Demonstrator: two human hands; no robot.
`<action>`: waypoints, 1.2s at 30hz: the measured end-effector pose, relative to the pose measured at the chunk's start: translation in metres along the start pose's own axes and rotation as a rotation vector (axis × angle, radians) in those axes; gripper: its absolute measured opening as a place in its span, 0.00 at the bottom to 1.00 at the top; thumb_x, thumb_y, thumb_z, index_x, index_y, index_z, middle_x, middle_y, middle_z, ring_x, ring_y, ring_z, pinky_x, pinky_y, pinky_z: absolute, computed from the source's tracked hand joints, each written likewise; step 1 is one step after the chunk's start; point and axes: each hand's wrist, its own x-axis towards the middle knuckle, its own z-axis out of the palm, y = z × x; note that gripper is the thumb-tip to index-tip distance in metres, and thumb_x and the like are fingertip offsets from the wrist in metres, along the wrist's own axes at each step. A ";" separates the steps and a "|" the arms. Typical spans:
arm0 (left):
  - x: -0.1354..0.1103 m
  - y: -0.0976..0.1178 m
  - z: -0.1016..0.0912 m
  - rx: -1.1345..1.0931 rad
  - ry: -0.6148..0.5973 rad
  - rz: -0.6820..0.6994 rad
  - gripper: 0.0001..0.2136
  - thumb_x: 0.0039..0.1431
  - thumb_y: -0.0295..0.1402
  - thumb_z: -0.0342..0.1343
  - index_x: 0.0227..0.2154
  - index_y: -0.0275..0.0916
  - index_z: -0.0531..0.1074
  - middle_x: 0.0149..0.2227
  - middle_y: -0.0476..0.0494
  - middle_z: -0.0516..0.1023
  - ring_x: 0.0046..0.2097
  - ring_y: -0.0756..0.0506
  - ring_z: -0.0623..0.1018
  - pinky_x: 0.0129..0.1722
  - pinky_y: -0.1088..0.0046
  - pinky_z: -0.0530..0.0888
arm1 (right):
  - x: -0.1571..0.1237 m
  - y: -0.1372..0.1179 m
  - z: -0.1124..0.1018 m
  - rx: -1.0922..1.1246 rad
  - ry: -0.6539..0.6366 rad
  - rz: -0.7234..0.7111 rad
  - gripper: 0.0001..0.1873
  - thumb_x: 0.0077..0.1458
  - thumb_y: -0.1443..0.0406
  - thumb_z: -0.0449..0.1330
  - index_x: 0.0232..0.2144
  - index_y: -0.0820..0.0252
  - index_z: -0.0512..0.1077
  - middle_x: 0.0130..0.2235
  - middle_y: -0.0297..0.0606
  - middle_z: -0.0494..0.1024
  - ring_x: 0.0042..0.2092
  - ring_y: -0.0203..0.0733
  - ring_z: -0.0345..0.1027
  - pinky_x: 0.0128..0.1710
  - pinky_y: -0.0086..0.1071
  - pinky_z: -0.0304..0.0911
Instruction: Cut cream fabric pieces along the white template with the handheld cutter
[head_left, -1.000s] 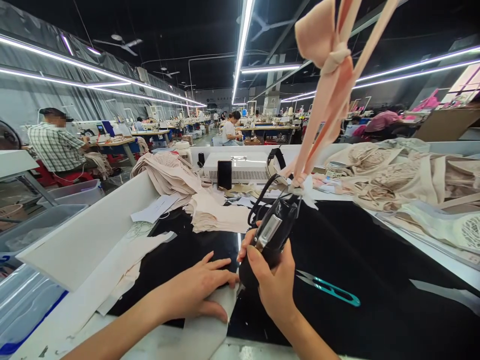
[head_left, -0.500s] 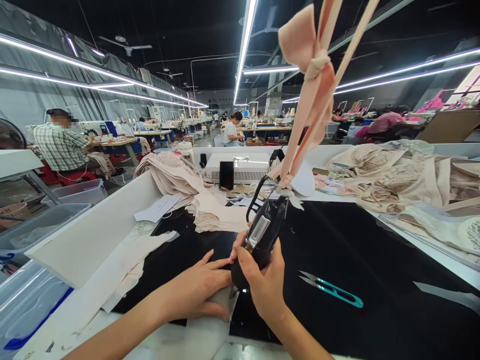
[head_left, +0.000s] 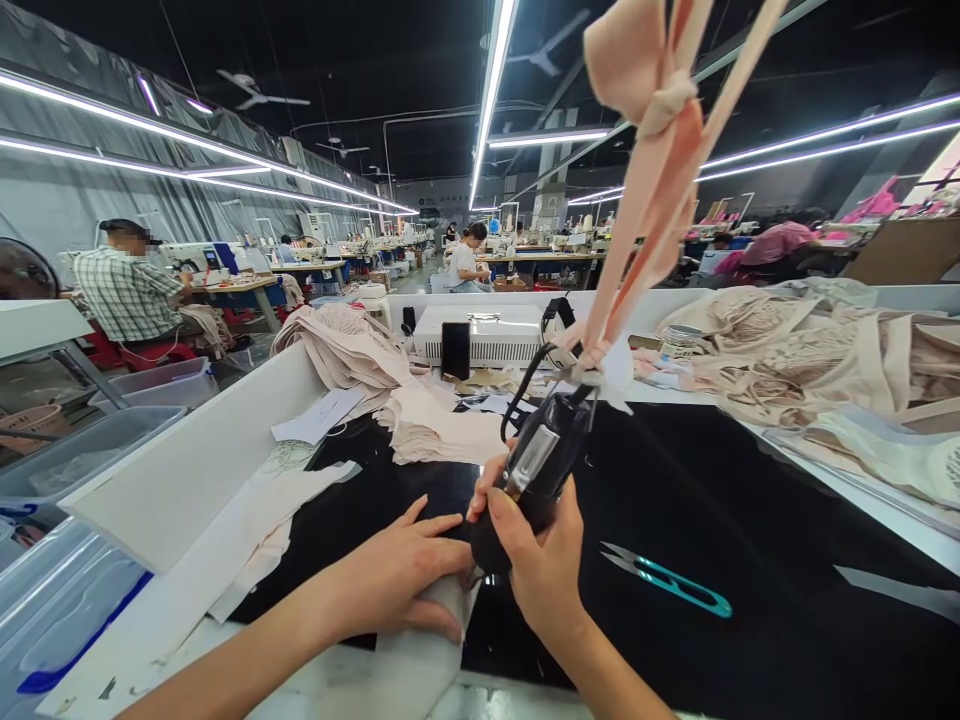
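My right hand (head_left: 541, 560) is closed around a black hand-held tool (head_left: 534, 470) that hangs from a pink fabric strap (head_left: 646, 190) tied overhead; a black cord loops off its top. Its lower tip meets the edge of a pale fabric piece (head_left: 420, 650) on the black table top (head_left: 712, 500). My left hand (head_left: 397, 580) lies flat on that fabric, fingers stretched out and pressing it down right beside the tool tip.
Teal thread snips (head_left: 667, 580) lie right of my right hand. Beige fabric stacks (head_left: 427, 425) and paper slips sit at the back left, a heap of beige lace garments (head_left: 810, 360) at the right, a white box (head_left: 487, 335) behind. Other people sit at sewing tables beyond.
The view swayed left and back; the tool, its strap and both hands kept the same hold and place on the fabric.
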 end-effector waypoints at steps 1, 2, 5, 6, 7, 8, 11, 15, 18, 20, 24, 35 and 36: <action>0.000 0.000 -0.001 -0.008 -0.010 -0.013 0.12 0.64 0.36 0.67 0.48 0.47 0.74 0.57 0.48 0.79 0.72 0.36 0.60 0.71 0.38 0.45 | 0.001 -0.001 -0.003 0.003 0.009 0.000 0.14 0.59 0.62 0.67 0.45 0.50 0.69 0.35 0.27 0.77 0.30 0.35 0.72 0.34 0.33 0.73; 0.000 0.001 -0.002 -0.015 -0.020 -0.029 0.12 0.64 0.36 0.67 0.48 0.47 0.75 0.57 0.49 0.79 0.73 0.35 0.60 0.71 0.37 0.46 | 0.003 -0.001 -0.005 0.005 0.014 -0.001 0.13 0.59 0.62 0.67 0.44 0.50 0.69 0.35 0.27 0.77 0.30 0.35 0.73 0.33 0.33 0.73; 0.000 0.003 -0.005 -0.022 -0.041 -0.064 0.12 0.63 0.38 0.68 0.47 0.47 0.75 0.57 0.48 0.79 0.73 0.33 0.59 0.71 0.37 0.47 | 0.004 0.000 -0.011 0.000 0.016 -0.004 0.11 0.60 0.61 0.67 0.42 0.51 0.70 0.35 0.27 0.77 0.29 0.34 0.72 0.32 0.31 0.72; 0.000 0.004 -0.006 -0.025 -0.045 -0.068 0.12 0.64 0.38 0.68 0.47 0.47 0.75 0.57 0.47 0.79 0.73 0.33 0.59 0.71 0.37 0.47 | 0.004 0.001 -0.012 -0.006 0.018 -0.003 0.11 0.60 0.61 0.67 0.42 0.51 0.70 0.35 0.27 0.77 0.29 0.33 0.72 0.32 0.31 0.72; 0.001 0.005 -0.007 -0.028 -0.050 -0.069 0.12 0.64 0.38 0.67 0.47 0.47 0.75 0.57 0.47 0.79 0.73 0.33 0.58 0.71 0.37 0.47 | 0.004 0.002 -0.012 -0.014 0.021 0.000 0.11 0.60 0.61 0.67 0.42 0.51 0.70 0.34 0.27 0.77 0.29 0.33 0.72 0.32 0.31 0.72; 0.001 0.006 -0.007 -0.032 -0.054 -0.067 0.12 0.64 0.38 0.67 0.47 0.47 0.75 0.57 0.47 0.79 0.73 0.33 0.58 0.71 0.37 0.47 | 0.003 0.002 -0.012 -0.022 0.022 0.001 0.11 0.60 0.61 0.67 0.42 0.51 0.70 0.35 0.27 0.77 0.29 0.34 0.72 0.32 0.32 0.72; 0.001 0.006 -0.008 -0.039 -0.057 -0.058 0.11 0.64 0.38 0.67 0.47 0.46 0.75 0.57 0.47 0.79 0.73 0.34 0.58 0.71 0.37 0.46 | 0.001 0.002 -0.012 -0.049 0.023 -0.005 0.11 0.59 0.62 0.67 0.42 0.51 0.70 0.34 0.27 0.78 0.30 0.34 0.73 0.33 0.32 0.73; 0.001 0.004 -0.006 -0.028 -0.060 -0.056 0.11 0.64 0.38 0.67 0.47 0.47 0.74 0.57 0.48 0.79 0.73 0.34 0.58 0.71 0.36 0.46 | 0.002 0.001 -0.011 -0.072 0.018 -0.021 0.09 0.60 0.63 0.66 0.41 0.52 0.70 0.34 0.28 0.78 0.29 0.35 0.73 0.32 0.32 0.74; 0.002 0.005 -0.007 -0.024 -0.070 -0.062 0.12 0.64 0.37 0.68 0.47 0.47 0.73 0.57 0.48 0.79 0.73 0.34 0.58 0.71 0.36 0.47 | 0.002 0.000 -0.011 -0.079 0.021 -0.010 0.09 0.60 0.62 0.66 0.41 0.52 0.70 0.34 0.29 0.78 0.30 0.35 0.73 0.32 0.32 0.74; 0.002 0.006 -0.008 -0.028 -0.074 -0.065 0.12 0.64 0.37 0.67 0.46 0.47 0.73 0.58 0.48 0.78 0.73 0.33 0.58 0.70 0.36 0.47 | -0.001 -0.001 -0.012 -0.064 0.039 0.006 0.12 0.59 0.61 0.67 0.43 0.51 0.70 0.35 0.29 0.78 0.31 0.36 0.74 0.34 0.33 0.74; 0.002 0.007 -0.008 -0.045 -0.060 -0.061 0.12 0.64 0.37 0.67 0.48 0.46 0.75 0.59 0.48 0.78 0.72 0.33 0.60 0.71 0.37 0.47 | -0.008 -0.003 -0.011 -0.003 0.044 0.057 0.19 0.57 0.62 0.68 0.49 0.48 0.67 0.34 0.28 0.79 0.31 0.38 0.75 0.32 0.34 0.74; 0.002 0.003 -0.004 -0.045 -0.052 -0.035 0.15 0.64 0.37 0.67 0.52 0.48 0.74 0.59 0.46 0.78 0.72 0.33 0.60 0.70 0.34 0.45 | -0.014 -0.009 -0.005 -0.012 0.038 0.062 0.18 0.58 0.61 0.67 0.48 0.48 0.67 0.35 0.30 0.78 0.31 0.37 0.73 0.35 0.33 0.74; 0.002 0.003 -0.005 -0.047 -0.050 -0.030 0.15 0.64 0.37 0.67 0.52 0.48 0.74 0.58 0.46 0.78 0.72 0.34 0.60 0.70 0.35 0.44 | -0.015 -0.010 -0.006 0.001 0.030 0.058 0.18 0.58 0.61 0.67 0.49 0.48 0.67 0.35 0.30 0.78 0.32 0.37 0.73 0.35 0.33 0.74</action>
